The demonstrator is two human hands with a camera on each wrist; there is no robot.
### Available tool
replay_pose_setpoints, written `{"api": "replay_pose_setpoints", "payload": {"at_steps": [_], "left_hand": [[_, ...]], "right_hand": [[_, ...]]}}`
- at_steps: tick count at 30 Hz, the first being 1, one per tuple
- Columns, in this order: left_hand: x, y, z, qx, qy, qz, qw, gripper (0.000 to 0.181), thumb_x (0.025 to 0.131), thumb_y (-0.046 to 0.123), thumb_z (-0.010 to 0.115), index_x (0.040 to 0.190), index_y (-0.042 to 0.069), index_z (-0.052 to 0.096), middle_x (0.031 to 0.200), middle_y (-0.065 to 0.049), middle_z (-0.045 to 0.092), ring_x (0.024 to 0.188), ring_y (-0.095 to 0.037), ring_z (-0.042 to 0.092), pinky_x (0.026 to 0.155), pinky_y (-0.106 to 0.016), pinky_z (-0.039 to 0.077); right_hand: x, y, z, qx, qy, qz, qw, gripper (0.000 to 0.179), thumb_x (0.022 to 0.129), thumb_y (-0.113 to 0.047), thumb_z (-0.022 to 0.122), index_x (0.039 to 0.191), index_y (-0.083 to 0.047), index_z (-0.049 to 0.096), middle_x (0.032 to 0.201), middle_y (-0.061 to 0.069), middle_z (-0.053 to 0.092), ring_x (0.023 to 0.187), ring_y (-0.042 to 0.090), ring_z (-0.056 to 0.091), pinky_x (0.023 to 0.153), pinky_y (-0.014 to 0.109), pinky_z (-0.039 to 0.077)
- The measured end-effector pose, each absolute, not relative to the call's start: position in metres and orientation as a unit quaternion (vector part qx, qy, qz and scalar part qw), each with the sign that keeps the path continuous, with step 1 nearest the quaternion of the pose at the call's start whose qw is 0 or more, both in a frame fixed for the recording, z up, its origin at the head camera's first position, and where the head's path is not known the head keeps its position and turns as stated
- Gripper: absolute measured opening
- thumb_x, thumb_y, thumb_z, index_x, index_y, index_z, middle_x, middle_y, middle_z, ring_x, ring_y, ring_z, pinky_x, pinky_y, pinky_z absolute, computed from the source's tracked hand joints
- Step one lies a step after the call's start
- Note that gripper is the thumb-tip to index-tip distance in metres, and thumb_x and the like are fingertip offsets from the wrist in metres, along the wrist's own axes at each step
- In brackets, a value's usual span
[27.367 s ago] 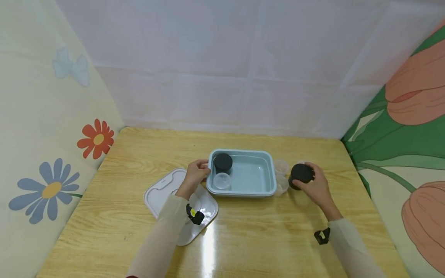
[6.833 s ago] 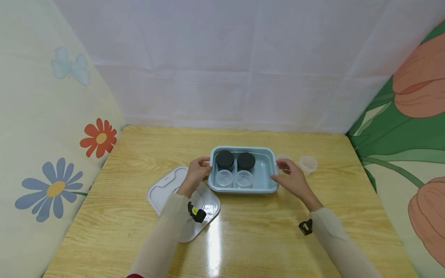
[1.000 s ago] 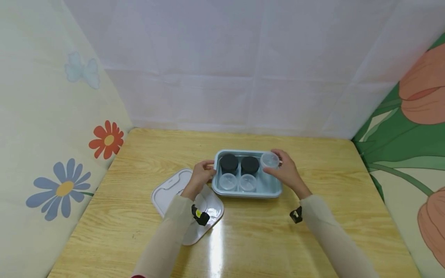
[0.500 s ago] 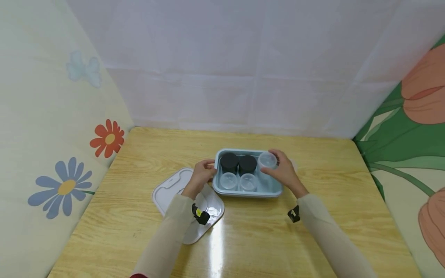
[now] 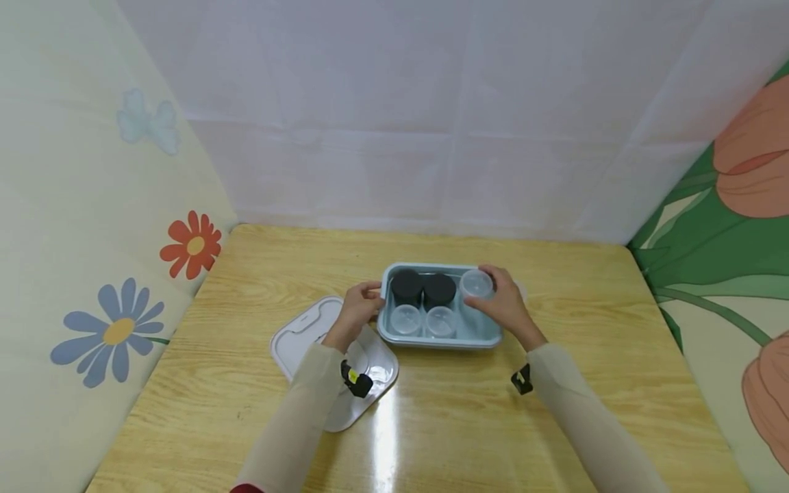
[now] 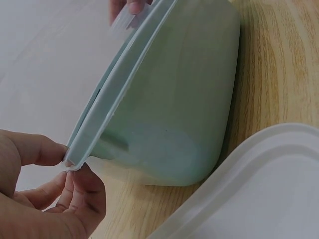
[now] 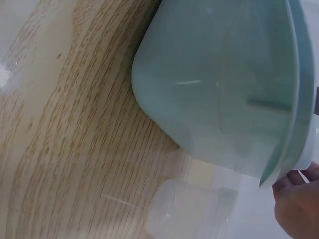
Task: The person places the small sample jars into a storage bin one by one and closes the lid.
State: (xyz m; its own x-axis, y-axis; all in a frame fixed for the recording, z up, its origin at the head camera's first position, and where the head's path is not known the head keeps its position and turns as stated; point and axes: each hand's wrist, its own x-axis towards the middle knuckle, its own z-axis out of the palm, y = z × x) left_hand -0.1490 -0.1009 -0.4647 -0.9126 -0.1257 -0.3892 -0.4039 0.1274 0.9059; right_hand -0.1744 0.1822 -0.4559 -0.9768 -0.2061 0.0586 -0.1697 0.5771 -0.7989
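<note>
A pale blue rectangular plastic tub stands on the table. My left hand pinches its left rim between thumb and fingers, as the left wrist view shows closely. Over the tub's back right part, my right hand grips a clear round plastic cup; whether its base touches the tub floor is hidden. Inside, two round black jars stand along the back at the left and middle. In front of them are two more clear cups. The tub's right end is bare at the front.
A white lid lies on the table left of the tub, partly under my left forearm. Another clear cup stands on the table by the tub's right end, mostly hidden behind my right hand in the head view.
Over the last second my right hand shifted the clear cup slightly left within the tub. Earlier, the second black jar and another clear cup entered the tub. My left hand stays at the rim.
</note>
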Motion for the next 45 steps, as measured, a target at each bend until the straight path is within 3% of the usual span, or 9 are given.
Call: {"api": "replay_pose_setpoints", "payload": {"at_steps": [18, 26, 37, 45], "left_hand": [[-0.149, -0.099, -0.463, -0.175, 0.738, 0.642, 0.115, 0.043, 0.086, -0.004, 0.056, 0.129, 0.000, 0.054, 0.095, -0.008, 0.055, 0.070, -0.010, 0.056, 0.057, -0.020, 0.051], [-0.149, -0.097, -0.463, -0.178, 0.736, 0.643, 0.115, 0.043, 0.086, -0.004, 0.056, 0.128, 0.000, 0.054, 0.095, -0.008, 0.054, 0.070, -0.010, 0.054, 0.056, -0.020, 0.051], [-0.149, -0.096, -0.464, -0.175, 0.735, 0.645, 0.113, 0.043, 0.085, -0.005, 0.056, 0.128, 0.001, 0.055, 0.093, -0.007, 0.053, 0.069, -0.010, 0.054, 0.056, -0.020, 0.051], [-0.150, -0.099, -0.466, -0.176, 0.740, 0.640, 0.111, 0.043, 0.085, -0.004, 0.056, 0.127, 0.001, 0.055, 0.093, -0.007, 0.053, 0.069, -0.010, 0.054, 0.056, -0.021, 0.052]], "right_hand": [[-0.172, 0.184, -0.455, -0.098, 0.894, -0.436, 0.016, 0.074, 0.075, -0.014, 0.080, 0.136, 0.002, 0.043, 0.131, 0.023, 0.045, 0.119, 0.037, 0.047, 0.102, 0.050, 0.041], [-0.173, 0.185, -0.457, -0.103, 0.891, -0.441, 0.019, 0.072, 0.077, -0.009, 0.077, 0.137, 0.005, 0.040, 0.132, 0.024, 0.043, 0.123, 0.038, 0.044, 0.108, 0.046, 0.037], [-0.170, 0.188, -0.456, -0.137, 0.877, -0.459, -0.025, 0.068, 0.075, -0.012, 0.079, 0.130, 0.008, 0.045, 0.124, 0.027, 0.047, 0.115, 0.040, 0.047, 0.105, 0.044, 0.042], [-0.173, 0.195, -0.453, -0.090, 0.895, -0.438, 0.015, 0.069, 0.079, -0.009, 0.075, 0.136, 0.006, 0.039, 0.134, 0.025, 0.042, 0.123, 0.039, 0.044, 0.108, 0.048, 0.038]]}}
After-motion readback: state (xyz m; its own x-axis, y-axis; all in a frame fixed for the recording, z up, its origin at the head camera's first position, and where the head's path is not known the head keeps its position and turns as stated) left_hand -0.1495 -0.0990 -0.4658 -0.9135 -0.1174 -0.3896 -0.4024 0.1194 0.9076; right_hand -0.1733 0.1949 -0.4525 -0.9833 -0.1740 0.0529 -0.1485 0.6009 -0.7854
